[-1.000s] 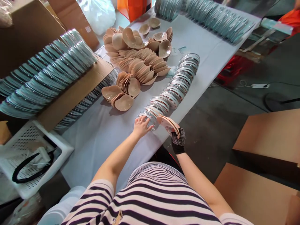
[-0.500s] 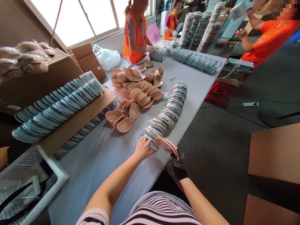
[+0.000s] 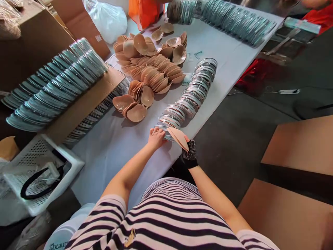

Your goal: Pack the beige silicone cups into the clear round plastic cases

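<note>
My bare left hand [image 3: 156, 138] has its fingers curled over the rim of a clear plastic case [image 3: 168, 136] at the near end of a row. In my right hand [image 3: 190, 151], which wears a black dotted fingerless glove, are beige bra cups [image 3: 178, 137], held tilted beside that case; how many is unclear. The row of clear round cases [image 3: 194, 91], standing on edge with pale contents, runs away along the table's right side. Left of it lies a heap of beige bra cups [image 3: 153, 71], partly nested in stacks.
Clear cases [image 3: 62, 86] fill the top of a cardboard box at left. A white perforated basket [image 3: 75, 163] stands nearer me. More cases [image 3: 236, 21] line the far table. Cardboard boxes [image 3: 299, 146] stand on the floor at right. A person in an orange vest [image 3: 144, 12] is beyond the table.
The view has tipped downward. The bra cups in my right hand have turned and come closer to the case at my left hand, which keeps its place at the row's near end.
</note>
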A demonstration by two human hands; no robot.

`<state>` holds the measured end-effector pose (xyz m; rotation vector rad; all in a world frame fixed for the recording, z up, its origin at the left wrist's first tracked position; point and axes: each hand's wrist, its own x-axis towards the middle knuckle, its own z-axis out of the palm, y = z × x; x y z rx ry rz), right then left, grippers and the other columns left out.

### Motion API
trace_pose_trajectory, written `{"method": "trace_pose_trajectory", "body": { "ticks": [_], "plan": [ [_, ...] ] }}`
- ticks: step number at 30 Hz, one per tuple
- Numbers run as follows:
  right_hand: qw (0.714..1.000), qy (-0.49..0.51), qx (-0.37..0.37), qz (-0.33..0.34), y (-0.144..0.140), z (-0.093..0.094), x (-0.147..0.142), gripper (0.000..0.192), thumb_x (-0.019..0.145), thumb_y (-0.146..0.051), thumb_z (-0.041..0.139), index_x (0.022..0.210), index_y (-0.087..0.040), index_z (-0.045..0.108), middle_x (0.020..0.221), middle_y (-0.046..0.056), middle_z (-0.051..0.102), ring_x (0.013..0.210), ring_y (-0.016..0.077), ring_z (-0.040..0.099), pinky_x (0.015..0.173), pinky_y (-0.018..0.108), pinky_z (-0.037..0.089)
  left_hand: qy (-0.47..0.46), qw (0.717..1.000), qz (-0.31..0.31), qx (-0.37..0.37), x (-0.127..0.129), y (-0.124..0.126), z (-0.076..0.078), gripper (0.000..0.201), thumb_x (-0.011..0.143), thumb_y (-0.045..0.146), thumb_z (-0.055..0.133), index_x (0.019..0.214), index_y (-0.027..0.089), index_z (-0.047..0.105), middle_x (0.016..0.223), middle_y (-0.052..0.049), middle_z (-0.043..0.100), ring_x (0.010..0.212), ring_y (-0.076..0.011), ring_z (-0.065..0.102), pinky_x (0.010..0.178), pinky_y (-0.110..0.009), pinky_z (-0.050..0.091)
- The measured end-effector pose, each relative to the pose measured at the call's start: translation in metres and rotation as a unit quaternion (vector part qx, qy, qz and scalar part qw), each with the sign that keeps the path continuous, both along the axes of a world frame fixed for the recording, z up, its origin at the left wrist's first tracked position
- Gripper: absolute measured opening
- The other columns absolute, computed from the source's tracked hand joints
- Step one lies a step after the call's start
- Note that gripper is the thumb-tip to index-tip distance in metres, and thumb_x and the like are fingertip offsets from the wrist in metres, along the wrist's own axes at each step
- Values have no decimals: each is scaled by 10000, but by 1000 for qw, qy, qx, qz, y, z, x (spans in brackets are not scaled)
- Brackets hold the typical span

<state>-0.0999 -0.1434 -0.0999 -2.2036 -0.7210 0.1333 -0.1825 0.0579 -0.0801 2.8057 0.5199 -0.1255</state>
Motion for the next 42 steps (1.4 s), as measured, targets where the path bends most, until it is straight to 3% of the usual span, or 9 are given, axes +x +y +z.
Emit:
{"method": "trace_pose_trajectory", "body": {
  "ticks": [4,7,13,18,22,28,32,37,42],
  "plan": [
    [996,-21,-62,66,-8,3,-5,505,874,-212,421,1327,-202,644,974,126,654,952,278,624,860,408,538,-17,999,13,-27,-4,4,-5,174,765,362,772,865,248,687,968,-79,706,1120,-318,541,963,-494,381],
    [987,-49,-103,110,-18,1,-5,512,834,-218,473,1307,-226,668,936,97,650,899,254,628,793,347,531,-44,998,-14,-34,-6,7,-8,188,757,288,757,939,254,720,1027,-86,696,1148,-314,530,1019,-491,386],
    [976,-73,-171,114,-15,-10,8,491,854,-228,494,1313,-189,665,1000,110,684,894,237,632,803,311,509,-65,994,-50,-78,-6,6,-18,173,752,302,766,898,217,727,1037,-103,626,1063,-268,542,962,-422,498],
    [972,-50,-196,115,-4,-4,11,526,881,-153,442,1381,-186,598,1087,119,692,958,241,640,848,318,512,-141,986,-53,-74,-12,9,-25,354,720,349,811,1045,237,729,1341,-134,509,1385,-353,384,1123,-505,428],
    [970,-25,-199,135,10,-2,15,529,899,-163,463,1421,-188,550,1142,127,675,1020,253,638,902,336,511,-137,982,-95,-85,-16,12,-28,293,773,329,765,1049,239,728,1470,-125,449,1473,-357,310,1176,-534,374],
    [951,9,-253,180,40,-11,19,431,903,-170,522,1329,-141,581,1262,177,643,1129,272,618,953,349,492,-114,976,-156,-100,-15,8,-32,328,749,316,786,1066,254,731,1466,-124,501,1471,-366,337,1190,-602,295],
    [951,-6,-257,170,34,-13,20,389,924,-268,527,1276,-123,604,1215,188,664,1097,291,629,918,355,491,-125,972,-169,-102,-17,9,-34,306,745,303,784,1034,226,718,1433,-142,531,1456,-354,369,1182,-583,325],
    [956,30,-255,145,32,-24,19,340,964,-223,435,1201,-104,647,1164,177,706,1072,261,656,949,333,476,-160,966,-161,-121,-21,3,-40,211,768,345,760,913,201,705,1379,-140,567,1453,-334,378,1170,-538,370],
    [955,48,-248,157,36,-24,27,323,963,-248,498,1217,-129,657,1240,153,697,1115,254,656,970,324,474,-157,968,-157,-117,-22,0,-37,262,831,329,701,1075,234,701,1320,-119,629,1439,-307,417,1179,-556,336]
  ]
}}
